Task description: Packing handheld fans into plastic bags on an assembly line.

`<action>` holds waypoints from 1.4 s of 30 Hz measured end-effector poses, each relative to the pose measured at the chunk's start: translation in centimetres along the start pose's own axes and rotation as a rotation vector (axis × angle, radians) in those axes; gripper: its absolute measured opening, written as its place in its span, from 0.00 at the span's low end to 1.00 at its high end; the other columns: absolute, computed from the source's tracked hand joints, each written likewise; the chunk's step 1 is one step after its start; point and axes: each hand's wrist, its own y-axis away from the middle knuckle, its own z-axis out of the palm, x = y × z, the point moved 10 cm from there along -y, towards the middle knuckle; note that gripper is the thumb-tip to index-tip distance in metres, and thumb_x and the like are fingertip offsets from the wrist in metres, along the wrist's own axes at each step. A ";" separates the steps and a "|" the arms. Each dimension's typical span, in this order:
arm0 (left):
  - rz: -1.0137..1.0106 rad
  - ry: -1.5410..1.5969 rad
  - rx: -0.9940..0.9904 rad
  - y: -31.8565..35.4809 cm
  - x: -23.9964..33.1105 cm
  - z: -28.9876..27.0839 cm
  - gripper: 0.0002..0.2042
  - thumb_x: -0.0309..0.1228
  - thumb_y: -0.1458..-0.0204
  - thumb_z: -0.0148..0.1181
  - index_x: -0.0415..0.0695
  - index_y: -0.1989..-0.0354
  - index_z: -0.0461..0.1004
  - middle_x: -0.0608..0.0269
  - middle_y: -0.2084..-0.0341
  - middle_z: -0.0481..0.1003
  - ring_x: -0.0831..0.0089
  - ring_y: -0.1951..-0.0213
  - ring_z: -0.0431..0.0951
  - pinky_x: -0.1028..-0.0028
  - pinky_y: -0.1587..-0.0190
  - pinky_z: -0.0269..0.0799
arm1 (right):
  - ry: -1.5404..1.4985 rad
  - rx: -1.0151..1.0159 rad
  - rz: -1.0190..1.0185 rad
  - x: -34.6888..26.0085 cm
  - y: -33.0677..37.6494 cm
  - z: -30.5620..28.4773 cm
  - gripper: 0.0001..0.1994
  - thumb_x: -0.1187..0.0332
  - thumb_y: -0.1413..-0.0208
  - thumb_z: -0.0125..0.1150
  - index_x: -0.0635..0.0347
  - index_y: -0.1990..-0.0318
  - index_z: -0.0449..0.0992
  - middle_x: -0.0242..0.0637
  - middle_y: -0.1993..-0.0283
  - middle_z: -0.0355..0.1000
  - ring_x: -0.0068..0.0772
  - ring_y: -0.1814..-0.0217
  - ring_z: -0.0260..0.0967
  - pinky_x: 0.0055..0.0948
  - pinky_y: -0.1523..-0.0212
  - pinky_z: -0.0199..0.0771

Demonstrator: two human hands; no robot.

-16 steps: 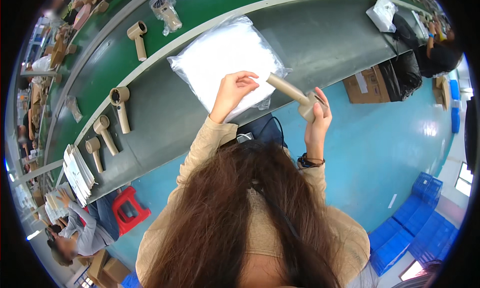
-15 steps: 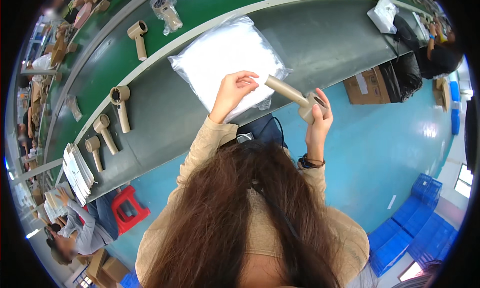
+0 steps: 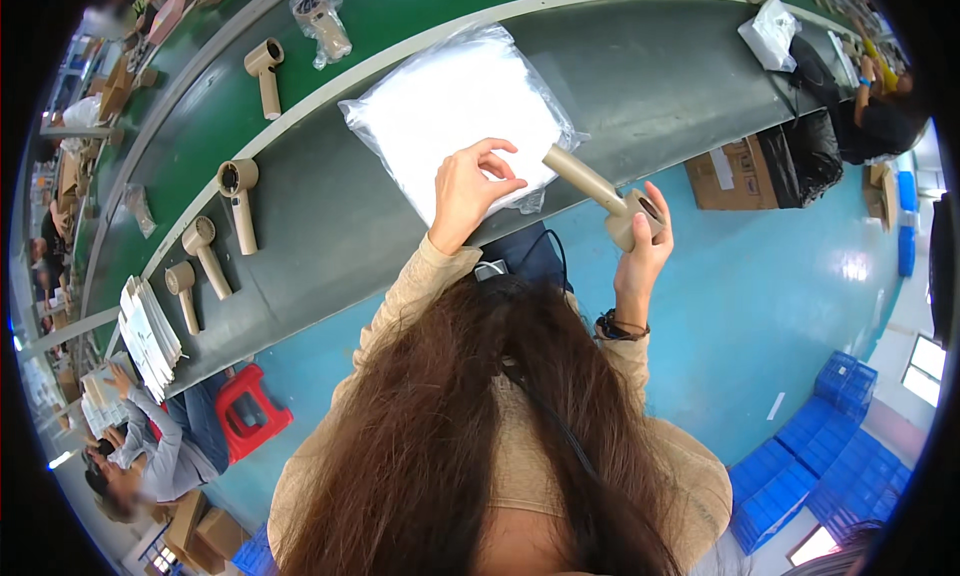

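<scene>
My right hand (image 3: 643, 251) grips a beige handheld fan (image 3: 590, 183) by its round head, with the handle slanting up and left toward the bench. The tip of that handle reaches the edge of a stack of white and clear plastic bags (image 3: 455, 101) lying on the grey bench. Over the near edge of the stack is my left hand (image 3: 468, 191), its fingers curled and the thumb apart from them. Nothing shows between them. The fan's handle end is just right of that hand, not touching it.
Several beige fans stand along the left, such as one fan (image 3: 238, 201) near the rail. Another fan (image 3: 267, 76) and a bagged fan (image 3: 322, 26) lie on the green belt. A paper stack (image 3: 150, 338), red stool (image 3: 247, 416) and cardboard box (image 3: 735, 173) are around. Co-workers sit at both sides.
The fan in my right hand has shifted slightly right and down. My left thumb has spread away from its fingers. The fans on the belt have moved slightly left in the picture.
</scene>
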 end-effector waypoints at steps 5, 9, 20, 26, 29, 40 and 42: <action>0.014 0.062 0.037 0.4 0.2 0.6 0.17 0.22 0.65 0.71 0.41 0.63 0.77 0.67 0.83 0.75 0.82 0.77 0.73 0.82 0.73 0.68 | -0.013 -0.108 0.073 0.7 0.5 2.1 0.24 0.69 0.50 0.62 0.66 0.45 0.68 0.40 0.53 0.70 0.29 0.52 0.67 0.26 0.51 0.69; -0.025 0.106 0.066 0.8 -0.7 0.2 0.13 0.26 0.64 0.70 0.40 0.67 0.77 0.64 0.83 0.75 0.78 0.78 0.74 0.78 0.72 0.69 | 0.308 0.047 0.047 -0.4 1.2 0.2 0.25 0.75 0.57 0.67 0.64 0.48 0.69 0.38 0.55 0.70 0.29 0.52 0.67 0.28 0.50 0.67; -0.007 0.296 0.110 0.9 -0.7 0.4 0.05 0.22 0.52 0.63 0.37 0.68 0.76 0.66 0.73 0.76 0.83 0.71 0.73 0.82 0.65 0.69 | 0.687 -0.084 -0.437 -6.7 2.9 5.1 0.29 0.77 0.65 0.71 0.63 0.49 0.70 0.39 0.56 0.67 0.33 0.55 0.67 0.28 0.52 0.67; -0.060 0.537 -0.101 2.0 -0.2 4.3 0.05 0.22 0.48 0.60 0.35 0.64 0.75 0.67 0.69 0.75 0.82 0.69 0.73 0.81 0.63 0.70 | 0.616 -0.124 -0.381 -4.8 1.5 8.3 0.30 0.76 0.64 0.71 0.63 0.47 0.69 0.38 0.56 0.68 0.33 0.54 0.68 0.28 0.52 0.68; -0.135 0.786 -0.148 2.5 0.3 5.2 0.05 0.23 0.45 0.56 0.36 0.61 0.73 0.69 0.68 0.74 0.83 0.67 0.72 0.80 0.61 0.69 | 0.544 -0.151 -0.321 -3.5 0.2 8.9 0.32 0.77 0.62 0.71 0.64 0.45 0.68 0.38 0.55 0.68 0.31 0.53 0.68 0.28 0.51 0.68; 0.191 0.544 0.099 1.7 4.2 0.0 0.03 0.24 0.51 0.60 0.39 0.69 0.75 0.67 0.67 0.70 0.77 0.63 0.67 0.79 0.62 0.62 | 0.762 -0.400 -0.604 -5.1 1.7 13.6 0.38 0.76 0.65 0.72 0.64 0.40 0.63 0.45 0.47 0.67 0.47 0.48 0.65 0.37 0.49 0.67; 0.186 0.501 0.046 2.2 5.9 0.7 0.02 0.22 0.52 0.59 0.39 0.69 0.74 0.66 0.67 0.70 0.77 0.62 0.68 0.78 0.59 0.62 | 0.781 -0.412 -0.615 -5.0 1.8 13.8 0.39 0.76 0.65 0.71 0.64 0.39 0.62 0.46 0.47 0.67 0.48 0.48 0.64 0.38 0.49 0.67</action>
